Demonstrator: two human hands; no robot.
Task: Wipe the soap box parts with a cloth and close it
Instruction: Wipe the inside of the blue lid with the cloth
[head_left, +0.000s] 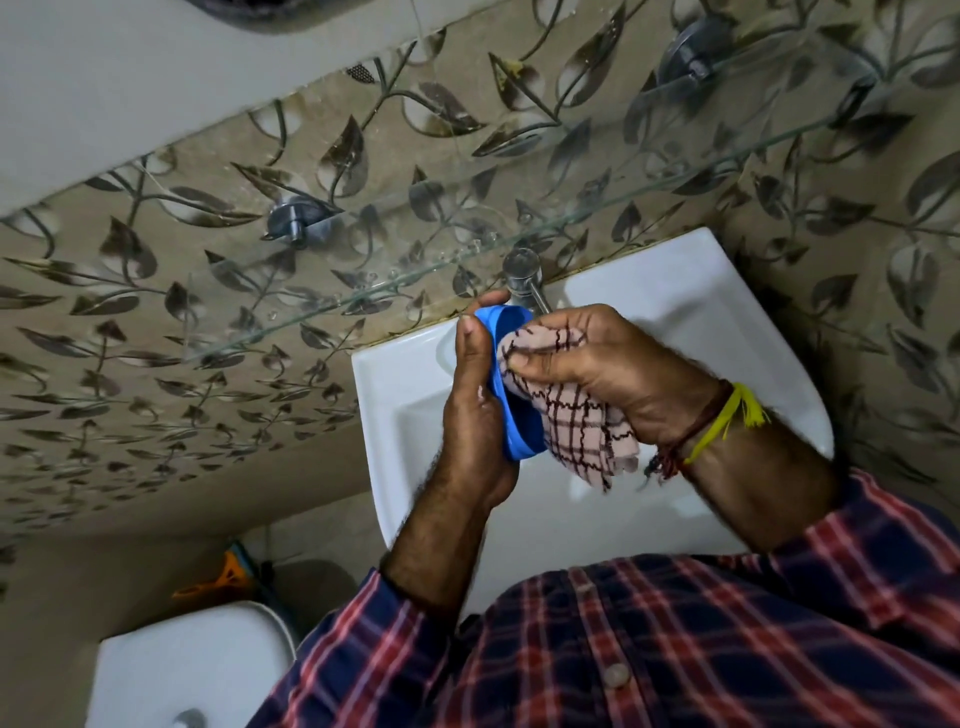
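Gripping a blue soap box part (511, 384) edge-on, the left hand (475, 415) wraps its fingers behind it, thumb on the near rim, above the white sink (410, 395). Right of it, the right hand (597, 374) clutches a checked cloth (582, 421), pressing it into the part's hollow. Yellow and brown threads (711, 431) circle the right wrist. A tap (524, 275) stands just behind the hands.
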